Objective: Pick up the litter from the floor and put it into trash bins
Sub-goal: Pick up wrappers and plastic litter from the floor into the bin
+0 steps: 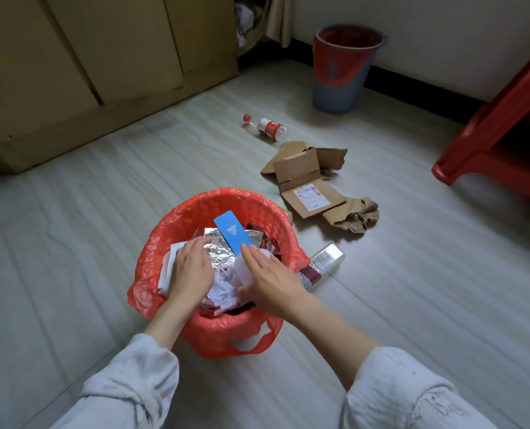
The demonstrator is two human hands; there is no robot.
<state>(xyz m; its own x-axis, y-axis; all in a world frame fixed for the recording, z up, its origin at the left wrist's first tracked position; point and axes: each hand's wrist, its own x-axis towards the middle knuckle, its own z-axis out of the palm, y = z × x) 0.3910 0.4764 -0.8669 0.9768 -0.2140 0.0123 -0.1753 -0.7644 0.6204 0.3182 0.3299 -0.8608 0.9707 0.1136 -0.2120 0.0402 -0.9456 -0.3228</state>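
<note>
1. At the lower centre of the frame, a person's left hand (192, 270) and right hand (271, 281) lie flat on a heap of litter in the near trash bin (164, 239), which is lined with a red bag. The fingers of both are nearly straight and close together, gripping nothing; they seem to be pressing the load down to make room.
2. Under the palms sit white paper scraps (223, 292) and crumpled foil (220, 252), with a blue card (233, 235) propped upright between the fingertips. The pile reaches almost to the rim, so the bin looks close to full.
3. Just right of the bin, touching its bag, a clear plastic package (324, 263) lies on the floor (87, 212), not yet collected.
4. Right of centre, a flattened cardboard box (311, 181) and crumpled brown paper (358, 215) are spread out, too bulky for the packed bin unless folded.
5. Farther up, an empty plastic bottle (268, 126) with a red label lies on its side.
6. At the upper right, a second bin (342, 69) stands by the wall, probably the better home for what remains.
</note>
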